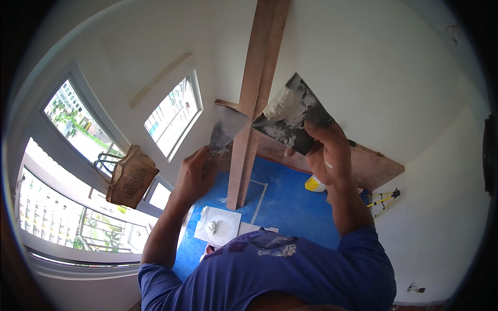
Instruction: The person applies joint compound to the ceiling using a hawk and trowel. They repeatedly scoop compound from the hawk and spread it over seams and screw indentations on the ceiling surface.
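Observation:
My right hand [329, 155] is raised at center right, closed on a wide dark putty knife [306, 119] whose blade carries a lump and smears of white paste along its left part. My left hand [199, 171] is closed on a second, smaller putty knife [225, 129], its blade tilted up toward the right one. A long upright wooden beam [262, 57] runs behind both blades. I cannot tell whether the two blades touch.
Windows [176, 114] line the left wall, with a brown bag [127, 181] beside them. A horizontal board [384, 171] meets the right wall. Below are blue floor covering [285, 207], a white board with paste [218, 217], a yellow container [314, 182] and a yellow tripod [384, 199].

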The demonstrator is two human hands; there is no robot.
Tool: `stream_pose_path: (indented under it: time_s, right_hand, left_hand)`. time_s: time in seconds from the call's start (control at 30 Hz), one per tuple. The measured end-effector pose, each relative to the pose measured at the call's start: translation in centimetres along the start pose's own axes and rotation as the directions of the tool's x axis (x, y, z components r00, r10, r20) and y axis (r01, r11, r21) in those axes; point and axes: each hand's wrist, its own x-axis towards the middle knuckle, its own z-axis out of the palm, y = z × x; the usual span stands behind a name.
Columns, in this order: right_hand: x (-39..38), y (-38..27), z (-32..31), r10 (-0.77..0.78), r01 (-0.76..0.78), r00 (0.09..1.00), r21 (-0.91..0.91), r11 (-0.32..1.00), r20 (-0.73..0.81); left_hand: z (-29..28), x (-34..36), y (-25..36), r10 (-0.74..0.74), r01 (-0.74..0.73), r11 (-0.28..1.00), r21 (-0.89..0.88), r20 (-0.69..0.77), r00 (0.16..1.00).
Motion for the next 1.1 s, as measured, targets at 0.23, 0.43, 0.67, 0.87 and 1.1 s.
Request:
stream_pose_path:
  time_s: [0.23,0.43,0.67,0.87,1.1]
  right_hand:
    - [1.7,1.7,-2.8,-0.158,0.426,0.902,-0.762,0.489,0.403]
    - [4.0,-0.5,-4.0,0.143,0.581,0.814,-0.794,-0.177,0.564]
    - [3.5,-4.4,0.7,0.136,0.723,0.651,-0.557,-0.409,0.746]
    - [4.3,-2.7,2.3,0.291,0.737,0.622,-0.418,-0.532,0.727]
    - [4.1,-8.3,1.4,0.330,0.675,0.700,-0.436,-0.596,0.633]
  left_hand:
    - [-0.5,-1.4,1.9,-0.213,0.558,0.222,-0.800,0.518,0.828]
    - [-1.6,-1.7,1.7,-0.198,0.538,0.254,-0.804,0.501,0.843]
    - [-2.7,0.2,0.4,-0.304,0.553,0.521,-0.650,0.464,0.832]
    - [-2.6,1.5,0.9,-0.282,0.527,0.623,-0.578,0.463,0.840]
    - [-4.6,2.5,1.1,-0.477,0.469,0.485,-0.738,0.226,0.849]
